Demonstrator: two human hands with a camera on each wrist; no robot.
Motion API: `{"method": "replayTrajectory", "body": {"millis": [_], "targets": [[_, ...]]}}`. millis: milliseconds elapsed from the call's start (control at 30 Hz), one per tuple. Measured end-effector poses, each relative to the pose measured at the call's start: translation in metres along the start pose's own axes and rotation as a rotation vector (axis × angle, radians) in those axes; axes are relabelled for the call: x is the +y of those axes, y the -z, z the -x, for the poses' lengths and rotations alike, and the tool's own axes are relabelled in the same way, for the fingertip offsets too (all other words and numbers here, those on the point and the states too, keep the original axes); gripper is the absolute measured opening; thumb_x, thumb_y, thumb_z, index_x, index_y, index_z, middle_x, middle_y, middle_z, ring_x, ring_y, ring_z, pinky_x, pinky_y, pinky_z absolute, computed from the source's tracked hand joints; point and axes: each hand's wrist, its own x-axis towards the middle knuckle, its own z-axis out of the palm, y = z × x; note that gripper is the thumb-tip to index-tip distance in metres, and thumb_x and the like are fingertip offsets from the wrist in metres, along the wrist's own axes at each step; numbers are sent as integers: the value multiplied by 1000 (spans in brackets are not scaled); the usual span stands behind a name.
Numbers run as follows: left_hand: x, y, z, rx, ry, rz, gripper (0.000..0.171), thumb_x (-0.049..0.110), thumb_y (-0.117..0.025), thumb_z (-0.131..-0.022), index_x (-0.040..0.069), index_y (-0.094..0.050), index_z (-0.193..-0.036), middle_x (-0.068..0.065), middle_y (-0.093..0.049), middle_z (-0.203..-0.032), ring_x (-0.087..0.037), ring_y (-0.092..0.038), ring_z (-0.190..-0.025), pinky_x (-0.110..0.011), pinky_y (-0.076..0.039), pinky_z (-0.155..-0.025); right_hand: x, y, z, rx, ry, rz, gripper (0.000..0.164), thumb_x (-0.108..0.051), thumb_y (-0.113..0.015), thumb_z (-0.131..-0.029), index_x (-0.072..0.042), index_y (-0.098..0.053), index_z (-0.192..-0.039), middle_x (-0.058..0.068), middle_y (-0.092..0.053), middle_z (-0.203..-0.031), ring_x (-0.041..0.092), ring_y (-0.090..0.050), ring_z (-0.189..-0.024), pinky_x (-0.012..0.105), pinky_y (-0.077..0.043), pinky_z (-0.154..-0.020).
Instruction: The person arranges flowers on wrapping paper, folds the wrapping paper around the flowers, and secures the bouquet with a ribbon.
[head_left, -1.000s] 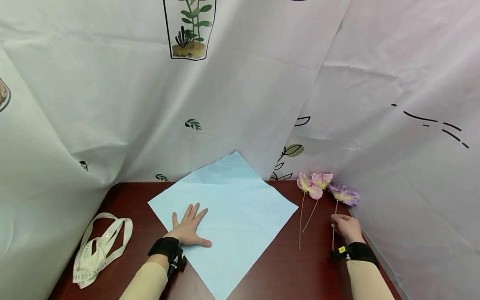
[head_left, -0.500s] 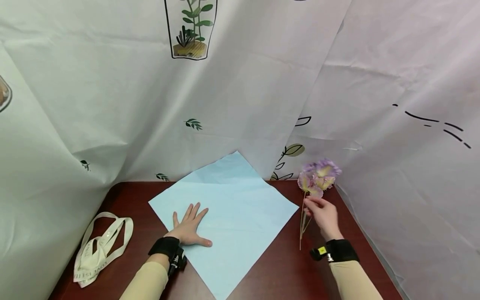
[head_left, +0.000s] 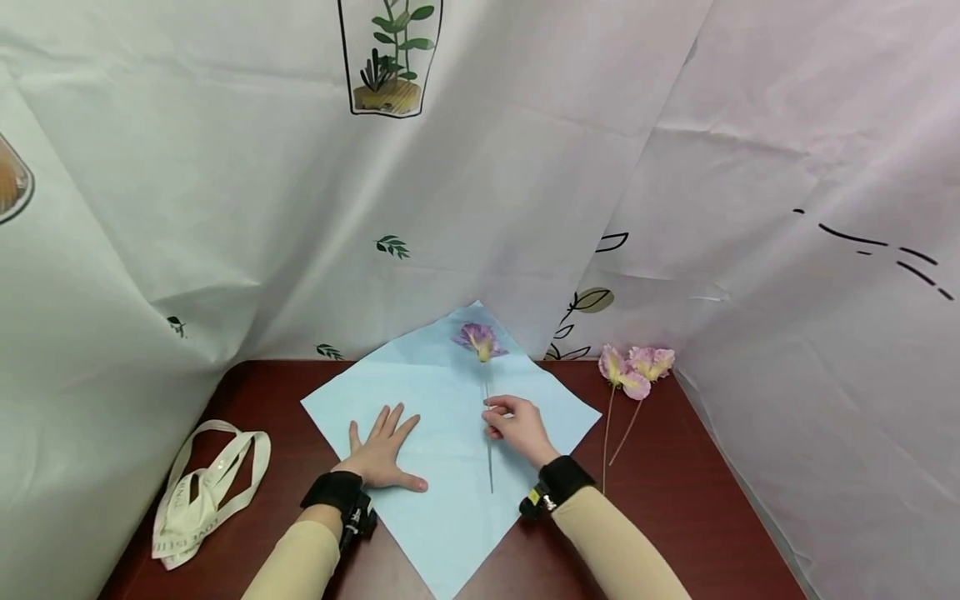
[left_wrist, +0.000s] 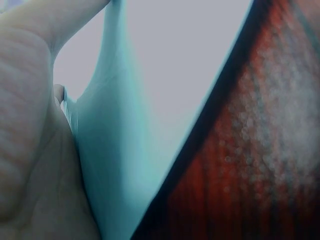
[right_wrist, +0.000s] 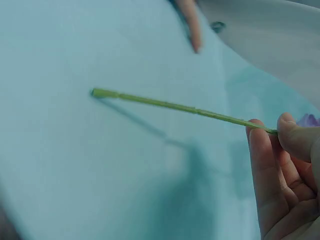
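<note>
Purple flower (head_left: 481, 342), stem (right_wrist: 172, 106) pinched in the right hand (head_left: 519, 427), points toward the far corner of the paper (head_left: 450, 521); the left hand (head_left: 379, 457), fingers wide, probably steadies its near-left edge.

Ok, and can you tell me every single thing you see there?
Table: one, dark red-brown, low in the head view
Sheet: one, light blue, on the table
Purple flower: one, purple and yellowish, over the sheet
Pink flowers: two, pink and yellowish, right side of the table
Strap: looks like one, off-white with lettering, left side
Curtain: count unclear, whitish with plant prints, behind
Wristbands: two, black, one each wrist
Sleeves: two, beige, on the forearms
Left hand: one, bare, spread on the sheet
Right hand: one, bare, pinching the purple flower's stem
</note>
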Motion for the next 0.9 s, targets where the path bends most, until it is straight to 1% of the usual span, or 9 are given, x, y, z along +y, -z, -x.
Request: {"method": "replayTrajectory", "body": {"millis": [133, 267, 333, 400, 500, 600, 700, 800, 900], "targets": [[2, 0, 1, -8, 4, 21, 136, 87, -81, -65, 17, -32, -170, -19, -7, -178, -45, 2, -163, -84, 17, -109, 4, -18, -12, -1, -47, 34, 33, -9, -72, -104, 4, -70, -134, 7, -72, -91, 19, -75, -70, 30, -59, -66], [0, -1, 0, -13, 12, 8, 135, 87, -81, -65, 20, -30, -171, -17, -5, -179, -43, 3, -163, -84, 17, -109, 5, -27, -19, 16, -88, 58, 34, -9, -68, -106, 5, -68, -137, 8, -74, -89, 19, -74, -70, 33, -59, -70], [-1, -2, -1, -7, 13, -2, 135, 88, -80, -65, 20, -31, -171, -17, -6, -179, -43, 2, -163, -84, 16, -109, 6, -29, -20, 30, -91, 117, 33, -10, -67, -106, 4, -69, -136, 7, -76, -88, 18, -73, -72, 35, -59, -75], [-3, -4, -2, 0, 13, -5, 135, 88, -80, -64, 20, -31, -171, -16, -6, -179, -43, 2, -163, -84, 15, -109, 7, -30, -21, 47, -79, 196, 32, -11, -67, -106, 3, -72, -135, 7, -77, -88, 19, -73, -77, 39, -59, -82], [-5, -5, -3, 10, 11, -7, 135, 89, -79, -63, 20, -33, -170, -16, -7, -179, -43, 0, -163, -85, 14, -109, 9, -31, -20, 80, -47, 308, 29, -14, -69, -105, -1, -76, -130, 9, -79, -101, 27, -75, -94, 45, -57, -93], [-4, -5, -3, 15, 9, -3, 136, 89, -79, -63, 20, -33, -170, -16, -8, -179, -43, 0, -163, -85, 15, -109, 9, -30, -20, 94, -14, 350, 28, -13, -72, -103, -1, -78, -127, 14, -78, -113, 34, -73, -107, 52, -56, -97], [-3, -4, -3, 14, 8, 0, 136, 89, -80, -63, 20, -33, -170, -17, -8, -179, -43, 0, -163, -85, 15, -109, 9, -29, -19, 88, -10, 365, 32, -12, -74, -101, 1, -76, -130, 14, -77, -103, 33, -72, -96, 51, -56, -92], [-2, -3, -2, 8, 10, 3, 136, 88, -80, -63, 19, -33, -170, -17, -7, -179, -44, 1, -163, -85, 15, -109, 10, -29, -19, 87, -30, 379, 39, -12, -76, -100, 0, -72, -137, 5, -72, -88, 22, -66, -79, 46, -54, -85], [-1, -2, -2, 12, 10, 6, 135, 87, -81, -64, 19, -33, -170, -17, -8, -179, -44, 0, -163, -85, 15, -109, 12, -28, -20, 91, -53, 370, 44, -13, -77, -99, -3, -69, -141, -1, -67, -83, 14, -61, -74, 43, -53, -84]]}}
